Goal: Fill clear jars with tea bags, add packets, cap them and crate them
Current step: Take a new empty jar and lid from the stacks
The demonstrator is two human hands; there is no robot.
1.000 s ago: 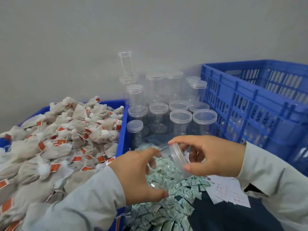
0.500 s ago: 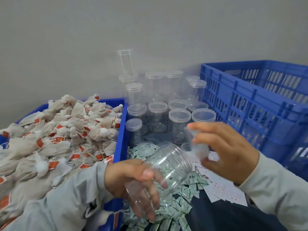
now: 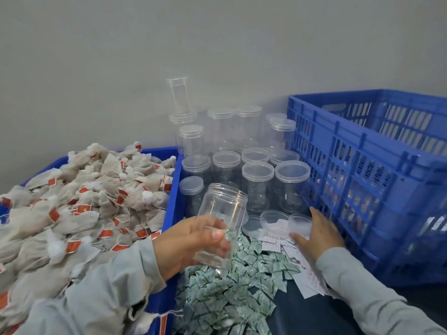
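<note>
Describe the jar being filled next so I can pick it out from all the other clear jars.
Start at the blue bin heaped with tea bags on the left. Just past its right wall, above the green-printed packets, the left hand holds one clear jar in the air. Unlike the capped jars standing behind, it is uncapped, empty and tilted.

Blue bin of beige tea bags (image 3: 79,209) at 9 o'clock; capped clear plastic jars (image 3: 242,165) at 12; blue slatted plastic crate (image 3: 362,170) at 3; green-white packets (image 3: 232,293) at 6.
</note>
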